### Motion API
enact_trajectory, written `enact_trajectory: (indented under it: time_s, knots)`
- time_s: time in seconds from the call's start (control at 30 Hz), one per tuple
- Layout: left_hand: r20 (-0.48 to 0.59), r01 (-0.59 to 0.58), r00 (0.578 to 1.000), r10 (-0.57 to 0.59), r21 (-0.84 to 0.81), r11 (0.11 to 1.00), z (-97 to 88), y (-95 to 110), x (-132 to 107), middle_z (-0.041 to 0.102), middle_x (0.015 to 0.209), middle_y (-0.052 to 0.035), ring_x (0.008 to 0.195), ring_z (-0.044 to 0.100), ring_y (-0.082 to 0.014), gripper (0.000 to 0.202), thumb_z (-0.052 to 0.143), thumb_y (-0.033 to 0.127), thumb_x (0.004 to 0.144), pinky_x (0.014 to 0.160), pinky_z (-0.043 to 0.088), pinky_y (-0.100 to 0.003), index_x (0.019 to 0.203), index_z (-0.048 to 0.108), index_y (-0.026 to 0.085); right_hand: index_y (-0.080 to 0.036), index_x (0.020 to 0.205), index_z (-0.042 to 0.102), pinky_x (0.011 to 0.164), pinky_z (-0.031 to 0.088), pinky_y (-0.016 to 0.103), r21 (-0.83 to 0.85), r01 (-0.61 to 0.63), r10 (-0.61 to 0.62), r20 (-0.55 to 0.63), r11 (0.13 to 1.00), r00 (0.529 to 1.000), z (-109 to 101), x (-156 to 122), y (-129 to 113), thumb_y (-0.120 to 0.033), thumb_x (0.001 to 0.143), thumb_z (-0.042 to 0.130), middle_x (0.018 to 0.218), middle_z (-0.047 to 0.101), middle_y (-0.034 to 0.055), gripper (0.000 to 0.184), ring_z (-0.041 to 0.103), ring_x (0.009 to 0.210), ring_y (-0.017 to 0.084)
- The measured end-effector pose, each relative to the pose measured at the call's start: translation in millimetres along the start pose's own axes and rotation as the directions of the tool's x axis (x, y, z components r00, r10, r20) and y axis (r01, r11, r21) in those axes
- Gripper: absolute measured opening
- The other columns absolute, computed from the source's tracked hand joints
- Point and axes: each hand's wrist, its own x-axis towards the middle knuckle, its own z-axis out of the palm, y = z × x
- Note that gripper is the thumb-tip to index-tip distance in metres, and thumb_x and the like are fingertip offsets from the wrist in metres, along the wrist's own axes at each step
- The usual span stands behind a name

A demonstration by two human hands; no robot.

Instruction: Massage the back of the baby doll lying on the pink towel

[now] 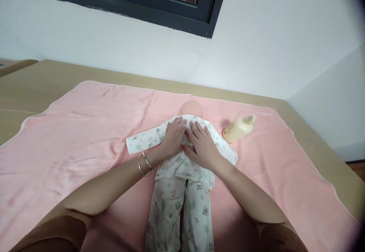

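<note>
A baby doll lies on a pink blanket, its bald head toward the wall. It wears a white long-sleeved top and matching trousers, both printed with small green figures. My left hand rests flat on the upper part of the top, fingers stretched out. Beside it my right hand also lies flat on the top, its fingers a little spread. Neither hand grips anything. Two silver bangles circle my left wrist. The doll's face is not visible.
A pale yellow pump bottle is on the blanket, right of the doll's sleeve. Under the blanket is a wooden table, pushed near a white wall. A dark window frame is set in the wall above.
</note>
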Motion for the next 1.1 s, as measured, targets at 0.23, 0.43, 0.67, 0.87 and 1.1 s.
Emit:
enact_trajectory:
  time_s: [0.23,0.43,0.67,0.87,1.1]
  knots:
    - [0.037,0.083,0.995,-0.09,0.157,0.984,-1.6,26.2,-2.3,0.032,0.168,-0.0199,0.16,0.02,-0.0332,0.055,0.029,0.03,0.106,0.128,0.016,-0.064,0.155,0.041,0.01,-0.013,0.154,0.047,0.124,0.03,0.061,-0.01,0.005,-0.004,0.038,1.0,0.999,-53.0,-21.2,5.9,-0.038,0.103,0.047,0.165,0.04,0.0168,0.057,0.035,0.154,0.036]
    - [0.231,-0.066,0.973,0.001,0.274,0.959,-9.5,74.9,-18.1,0.021,0.171,-0.0239,0.161,0.008,-0.0409,0.07,0.059,0.039,0.094,0.127,0.004,-0.068,0.154,0.043,0.008,-0.014,0.157,0.044,0.125,0.027,0.062,0.027,-0.163,0.165,-0.151,0.986,0.975,-107.5,-46.0,35.6,-0.043,0.104,0.043,0.166,0.035,0.0179,0.06,0.032,0.155,0.035]
    - [0.595,0.386,0.793,0.133,-0.658,0.646,-13.6,154.2,16.4,0.041,0.165,-0.0092,0.155,0.034,-0.0281,0.062,0.047,0.056,0.098,0.129,0.023,-0.047,0.152,0.05,0.024,-0.013,0.153,0.049,0.125,0.03,0.061,0.068,-0.424,0.426,-0.271,0.903,0.863,-138.3,-73.2,94.0,-0.018,0.098,0.033,0.159,0.049,0.0139,0.057,0.039,0.152,0.03]
    - [0.787,0.786,0.617,-0.012,-0.617,-0.027,8.5,193.8,66.5,0.043,0.16,-0.0242,0.15,0.043,-0.028,0.083,0.034,0.063,0.1,0.123,0.036,-0.037,0.155,0.038,0.001,-0.016,0.143,0.06,0.125,0.032,0.058,0.033,-0.436,0.435,-0.163,0.899,0.885,-138.0,-75.3,110.9,-0.008,0.094,0.029,0.153,0.057,0.0108,0.059,0.047,0.147,0.029]
    - [0.738,0.72,0.671,-0.074,-0.673,-0.169,21.3,191.7,83.2,0.051,0.156,-0.0188,0.144,0.051,-0.027,0.071,0.025,0.057,0.103,0.116,0.046,-0.042,0.153,0.045,0.011,-0.016,0.105,0.07,0.123,0.032,0.051,-0.149,-0.385,0.374,-0.095,0.911,0.923,-133.7,-59.9,90.4,0.005,0.081,0.034,0.127,0.071,0.0143,0.048,0.064,0.128,0.025]
